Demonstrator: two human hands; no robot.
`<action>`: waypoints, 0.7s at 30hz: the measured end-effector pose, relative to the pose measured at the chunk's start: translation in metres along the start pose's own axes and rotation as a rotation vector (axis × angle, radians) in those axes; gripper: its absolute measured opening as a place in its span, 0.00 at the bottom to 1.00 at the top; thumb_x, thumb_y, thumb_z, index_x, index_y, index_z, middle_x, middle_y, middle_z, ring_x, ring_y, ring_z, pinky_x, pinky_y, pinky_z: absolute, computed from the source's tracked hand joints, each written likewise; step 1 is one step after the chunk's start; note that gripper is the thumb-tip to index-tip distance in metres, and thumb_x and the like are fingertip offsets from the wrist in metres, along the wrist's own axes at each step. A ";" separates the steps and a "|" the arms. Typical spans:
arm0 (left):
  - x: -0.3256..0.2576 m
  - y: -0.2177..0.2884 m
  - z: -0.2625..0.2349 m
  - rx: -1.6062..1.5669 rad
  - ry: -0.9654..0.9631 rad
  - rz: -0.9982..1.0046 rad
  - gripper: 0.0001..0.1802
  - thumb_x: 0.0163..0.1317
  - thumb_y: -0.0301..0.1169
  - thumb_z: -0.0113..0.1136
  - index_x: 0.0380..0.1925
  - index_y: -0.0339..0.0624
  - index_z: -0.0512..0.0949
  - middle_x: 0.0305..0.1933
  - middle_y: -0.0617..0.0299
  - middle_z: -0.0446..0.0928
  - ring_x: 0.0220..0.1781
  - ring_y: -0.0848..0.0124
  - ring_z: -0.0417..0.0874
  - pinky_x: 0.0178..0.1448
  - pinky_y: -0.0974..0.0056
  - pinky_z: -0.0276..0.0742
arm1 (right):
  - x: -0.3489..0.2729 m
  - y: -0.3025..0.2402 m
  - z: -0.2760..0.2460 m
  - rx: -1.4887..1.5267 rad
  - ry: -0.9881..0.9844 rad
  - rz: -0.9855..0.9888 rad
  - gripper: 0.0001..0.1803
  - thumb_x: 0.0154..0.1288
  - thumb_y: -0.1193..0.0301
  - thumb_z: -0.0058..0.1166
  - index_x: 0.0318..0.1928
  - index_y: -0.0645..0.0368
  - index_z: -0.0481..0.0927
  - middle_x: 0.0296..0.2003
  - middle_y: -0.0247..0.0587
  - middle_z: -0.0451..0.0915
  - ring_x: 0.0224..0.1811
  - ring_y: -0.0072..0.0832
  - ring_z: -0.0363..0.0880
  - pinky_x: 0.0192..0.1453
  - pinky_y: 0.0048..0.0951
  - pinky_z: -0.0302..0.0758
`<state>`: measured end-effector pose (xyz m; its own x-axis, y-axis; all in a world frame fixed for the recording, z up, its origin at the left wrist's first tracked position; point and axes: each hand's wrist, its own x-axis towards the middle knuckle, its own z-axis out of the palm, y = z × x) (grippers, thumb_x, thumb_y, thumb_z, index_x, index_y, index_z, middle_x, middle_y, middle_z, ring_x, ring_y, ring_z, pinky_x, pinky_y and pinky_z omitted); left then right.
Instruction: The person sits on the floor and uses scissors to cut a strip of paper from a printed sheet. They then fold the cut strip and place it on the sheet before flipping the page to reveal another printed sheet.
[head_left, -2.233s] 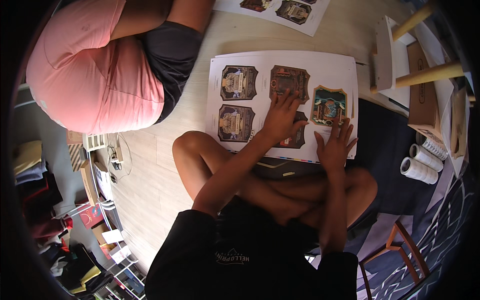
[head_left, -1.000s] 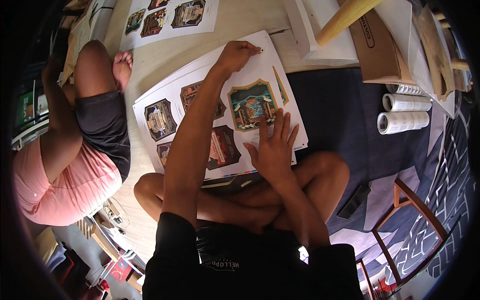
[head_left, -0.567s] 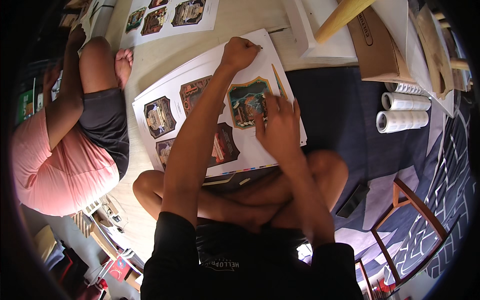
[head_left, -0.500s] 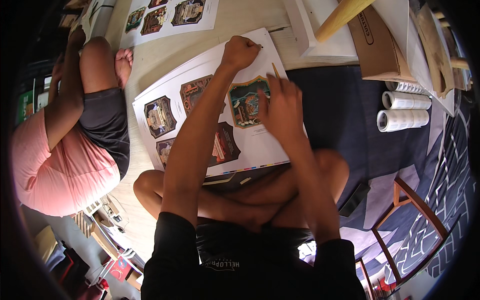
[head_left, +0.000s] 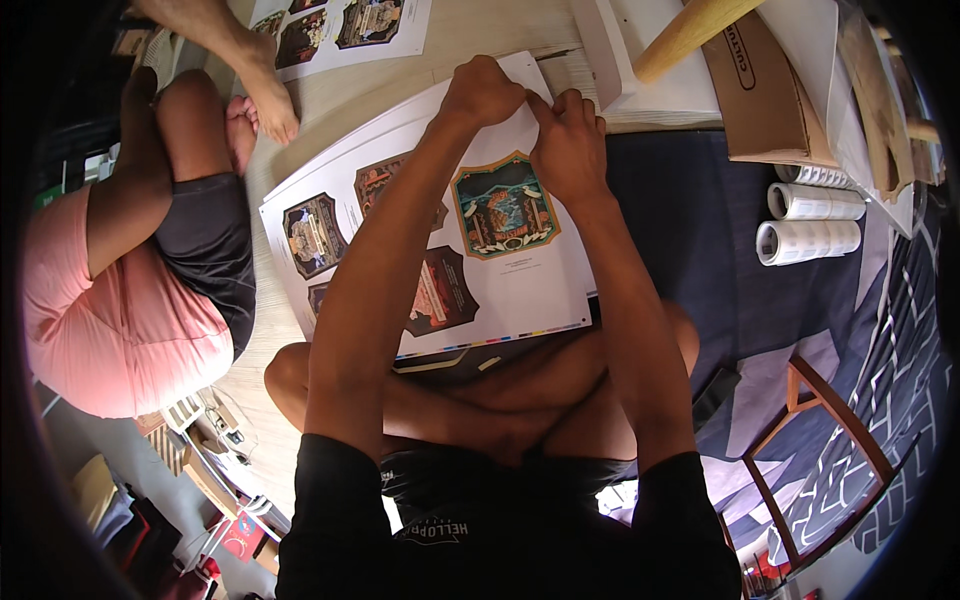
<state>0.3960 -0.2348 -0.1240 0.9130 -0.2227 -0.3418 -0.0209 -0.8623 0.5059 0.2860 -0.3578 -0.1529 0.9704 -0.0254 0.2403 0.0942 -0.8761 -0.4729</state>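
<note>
Left hand (head_left: 484,92), right hand (head_left: 571,145) near corner of printed sheet (head_left: 545,290); grip unclear.

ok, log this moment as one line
left hand: curled, near far right corner of printed sheet | right hand: close beside left hand | grip: contents unclear | white rolls: right of sheet

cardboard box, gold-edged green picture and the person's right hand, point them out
Cardboard box (head_left: 768,108), head view, on its brown side.
Gold-edged green picture (head_left: 505,207), head view, on its printed middle.
Right hand (head_left: 572,150), head view, on the back of the hand.
</note>
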 end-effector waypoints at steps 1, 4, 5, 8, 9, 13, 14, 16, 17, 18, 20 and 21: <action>-0.001 0.002 -0.001 0.013 -0.006 0.002 0.16 0.51 0.37 0.62 0.25 0.30 0.84 0.30 0.38 0.82 0.37 0.48 0.86 0.46 0.53 0.80 | 0.000 0.000 0.001 0.000 -0.004 0.005 0.28 0.53 0.81 0.53 0.57 0.51 0.80 0.40 0.40 0.69 0.46 0.38 0.70 0.48 0.41 0.69; -0.001 0.006 -0.002 0.068 0.031 0.015 0.17 0.51 0.37 0.62 0.23 0.29 0.83 0.29 0.37 0.81 0.37 0.46 0.86 0.46 0.52 0.80 | 0.000 0.000 0.001 0.006 0.011 -0.002 0.29 0.52 0.80 0.53 0.57 0.51 0.80 0.40 0.40 0.68 0.45 0.38 0.70 0.48 0.42 0.68; -0.002 0.007 -0.002 0.068 0.032 0.002 0.17 0.51 0.37 0.62 0.23 0.29 0.83 0.30 0.37 0.81 0.37 0.45 0.86 0.46 0.51 0.80 | 0.000 0.001 0.000 0.008 0.021 -0.007 0.29 0.51 0.80 0.53 0.57 0.51 0.80 0.40 0.40 0.68 0.45 0.38 0.70 0.48 0.42 0.68; -0.004 0.010 -0.002 0.071 0.035 -0.020 0.17 0.51 0.37 0.62 0.23 0.29 0.83 0.30 0.36 0.81 0.38 0.45 0.85 0.46 0.51 0.80 | 0.001 0.003 0.003 -0.032 -0.029 0.007 0.28 0.53 0.74 0.58 0.58 0.51 0.80 0.43 0.41 0.69 0.50 0.40 0.72 0.51 0.43 0.66; -0.005 0.011 -0.002 0.072 0.037 -0.018 0.17 0.51 0.37 0.62 0.23 0.29 0.83 0.30 0.36 0.81 0.38 0.44 0.85 0.46 0.51 0.80 | 0.000 0.004 0.002 -0.038 -0.034 0.009 0.28 0.53 0.73 0.58 0.58 0.51 0.80 0.44 0.42 0.69 0.50 0.41 0.72 0.51 0.43 0.66; -0.003 0.005 0.000 0.088 0.077 0.006 0.17 0.51 0.38 0.63 0.23 0.29 0.83 0.30 0.35 0.81 0.38 0.44 0.85 0.46 0.51 0.80 | 0.002 0.001 0.004 -0.056 -0.029 -0.012 0.27 0.54 0.72 0.58 0.57 0.50 0.80 0.44 0.42 0.71 0.50 0.41 0.73 0.51 0.44 0.66; -0.003 0.006 0.001 0.088 0.063 0.000 0.18 0.51 0.38 0.62 0.23 0.29 0.83 0.30 0.35 0.81 0.39 0.44 0.85 0.47 0.51 0.80 | 0.002 0.001 0.004 -0.071 -0.018 -0.019 0.26 0.54 0.72 0.57 0.57 0.50 0.80 0.44 0.42 0.71 0.50 0.40 0.73 0.51 0.43 0.66; -0.003 0.007 0.001 0.087 0.034 -0.014 0.18 0.52 0.38 0.62 0.23 0.29 0.83 0.31 0.36 0.81 0.40 0.43 0.85 0.47 0.51 0.80 | 0.003 -0.001 0.006 -0.160 0.018 -0.043 0.24 0.55 0.72 0.57 0.56 0.50 0.81 0.43 0.40 0.72 0.49 0.39 0.74 0.51 0.44 0.67; -0.002 0.007 0.002 0.134 0.028 0.053 0.17 0.52 0.38 0.63 0.27 0.30 0.83 0.31 0.39 0.82 0.39 0.47 0.85 0.46 0.52 0.80 | 0.003 -0.002 0.007 -0.205 0.035 -0.056 0.24 0.55 0.72 0.56 0.55 0.50 0.81 0.42 0.40 0.73 0.49 0.38 0.74 0.51 0.44 0.67; -0.001 0.006 0.001 0.180 0.023 0.120 0.18 0.53 0.38 0.64 0.31 0.30 0.84 0.31 0.42 0.83 0.38 0.51 0.86 0.45 0.54 0.81 | 0.003 -0.003 0.008 -0.254 0.026 -0.054 0.23 0.56 0.72 0.56 0.55 0.50 0.81 0.42 0.39 0.73 0.48 0.38 0.74 0.51 0.45 0.67; 0.000 -0.013 0.003 0.059 0.050 0.207 0.17 0.55 0.38 0.65 0.34 0.33 0.84 0.29 0.47 0.84 0.34 0.58 0.86 0.41 0.57 0.80 | 0.005 -0.009 0.006 -0.345 0.007 -0.061 0.23 0.57 0.71 0.55 0.55 0.50 0.81 0.41 0.38 0.74 0.48 0.37 0.75 0.51 0.45 0.67; -0.003 -0.031 0.004 -0.110 0.082 0.234 0.15 0.57 0.38 0.64 0.33 0.34 0.84 0.27 0.50 0.83 0.30 0.62 0.84 0.38 0.59 0.79 | 0.004 -0.011 0.005 -0.337 -0.007 -0.052 0.22 0.57 0.71 0.55 0.55 0.51 0.80 0.41 0.38 0.74 0.48 0.37 0.75 0.50 0.45 0.67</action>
<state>0.3924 -0.2095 -0.1419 0.9186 -0.3687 -0.1424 -0.1950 -0.7362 0.6481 0.2901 -0.3456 -0.1512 0.9679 0.0259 0.2501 0.0659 -0.9861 -0.1527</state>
